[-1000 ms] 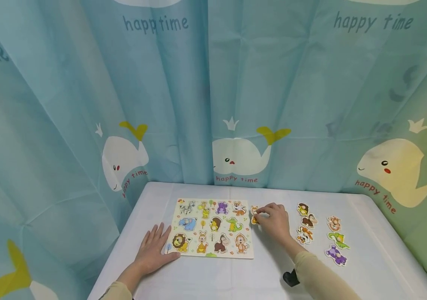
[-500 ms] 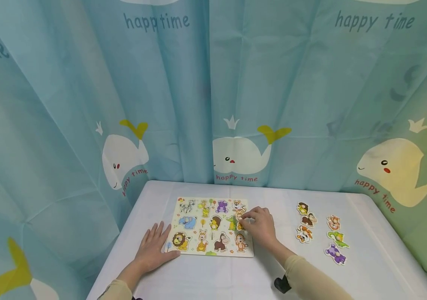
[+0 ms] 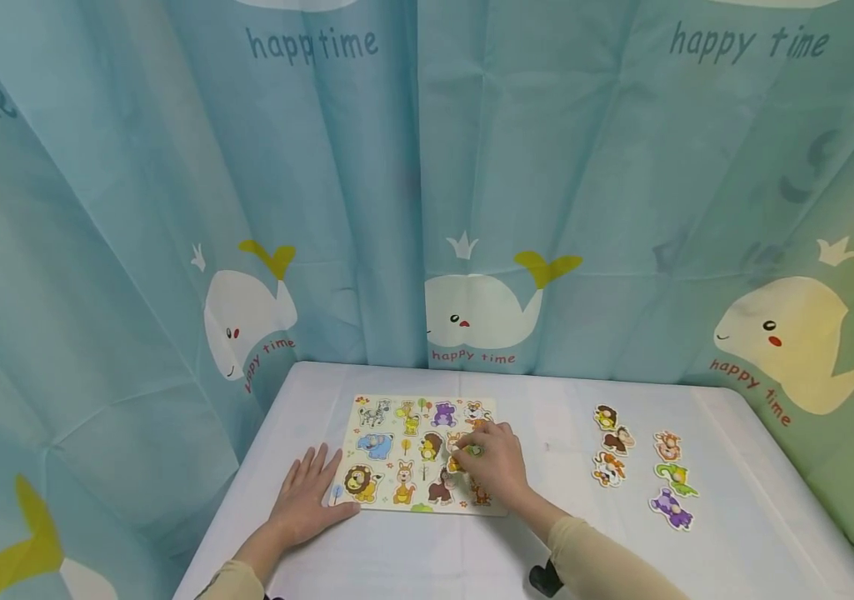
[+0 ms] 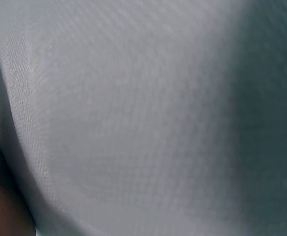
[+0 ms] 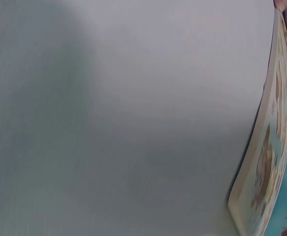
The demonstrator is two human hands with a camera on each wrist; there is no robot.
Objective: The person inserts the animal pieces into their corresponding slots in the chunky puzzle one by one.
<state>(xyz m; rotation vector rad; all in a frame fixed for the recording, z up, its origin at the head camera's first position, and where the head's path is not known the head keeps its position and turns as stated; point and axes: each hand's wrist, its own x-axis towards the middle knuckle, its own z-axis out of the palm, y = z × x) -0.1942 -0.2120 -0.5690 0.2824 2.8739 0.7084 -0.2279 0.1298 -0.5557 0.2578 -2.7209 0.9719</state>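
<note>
A light animal puzzle board (image 3: 424,425) lies flat on the table, printed with a zebra, giraffe, lion and other animals. My left hand (image 3: 307,497) rests at its lower left corner, fingers spread and straight, thumb over the front edge. My right hand (image 3: 497,460) pinches a kangaroo puzzle piece (image 3: 452,440) low over the board's right half, beside the hedgehog (image 3: 431,447). That hand partly covers the crocodile, tiger and monkey pictures. In the right wrist view, small knobs stand up from the board (image 5: 245,189); the left wrist view shows mostly tablecloth.
Several loose pieces lie to the right: a hedgehog (image 3: 606,417), a gorilla (image 3: 617,440), a tiger (image 3: 609,469), a monkey (image 3: 668,446), a crocodile (image 3: 676,478) and a purple hippo (image 3: 671,509). A blue whale-print curtain (image 3: 367,208) hangs behind the white table (image 3: 756,467).
My right hand has picked the kangaroo piece up from the table beside the board and carried it left, over the board's right half. The left hand has stayed in place.
</note>
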